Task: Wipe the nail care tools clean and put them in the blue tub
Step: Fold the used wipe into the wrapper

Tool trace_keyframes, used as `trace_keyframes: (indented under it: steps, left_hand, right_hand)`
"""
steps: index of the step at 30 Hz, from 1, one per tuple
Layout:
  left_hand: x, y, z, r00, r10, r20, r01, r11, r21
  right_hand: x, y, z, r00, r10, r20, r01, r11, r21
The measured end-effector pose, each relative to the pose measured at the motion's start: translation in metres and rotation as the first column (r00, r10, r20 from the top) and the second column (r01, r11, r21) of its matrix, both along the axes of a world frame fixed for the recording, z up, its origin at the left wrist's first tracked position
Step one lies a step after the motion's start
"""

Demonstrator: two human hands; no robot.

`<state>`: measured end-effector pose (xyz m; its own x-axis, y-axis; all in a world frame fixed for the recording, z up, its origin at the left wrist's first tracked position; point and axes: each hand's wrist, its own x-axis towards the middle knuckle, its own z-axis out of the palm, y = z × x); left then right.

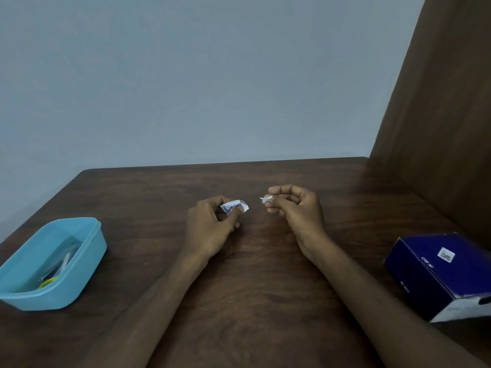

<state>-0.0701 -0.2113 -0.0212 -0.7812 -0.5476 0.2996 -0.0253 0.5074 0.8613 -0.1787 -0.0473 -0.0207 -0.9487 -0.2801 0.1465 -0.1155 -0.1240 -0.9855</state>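
My left hand pinches a small white printed wipe packet between thumb and fingers, just above the middle of the table. A little to its right, my right hand pinches a small white torn scrap at its fingertips. The two pieces are apart, with a small gap between them. The blue tub stands at the table's left edge, holding several nail care tools, one with a yellow part.
A dark blue cardboard box lies at the right edge of the brown wooden table. A brown wooden panel rises at the back right. A grey wall stands behind the table.
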Motion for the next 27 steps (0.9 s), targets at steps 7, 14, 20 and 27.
trace_keyframes:
  steps: [7,14,20,27]
  left_hand:
    - [0.001,0.005,0.004,1.0,-0.011,-0.03,0.014,0.996,0.089]
    - [0.005,0.009,0.006,0.997,-0.03,-0.076,0.039,0.99,0.133]
    - [0.003,0.006,0.004,0.997,-0.078,-0.03,0.078,0.997,0.015]
    - [0.002,0.005,0.006,0.996,-0.058,-0.063,0.058,0.998,-0.006]
  right_hand:
    - [-0.001,0.002,-0.001,1.0,-0.019,-0.022,0.019,1.0,0.018]
    - [0.001,0.001,0.0,0.999,-0.037,-0.024,0.037,0.999,-0.001]
    - [0.005,0.001,-0.002,0.987,-0.082,-0.136,0.088,0.995,0.037]
    - [0.009,0.001,0.0,0.974,-0.076,-0.214,0.098,0.991,0.094]
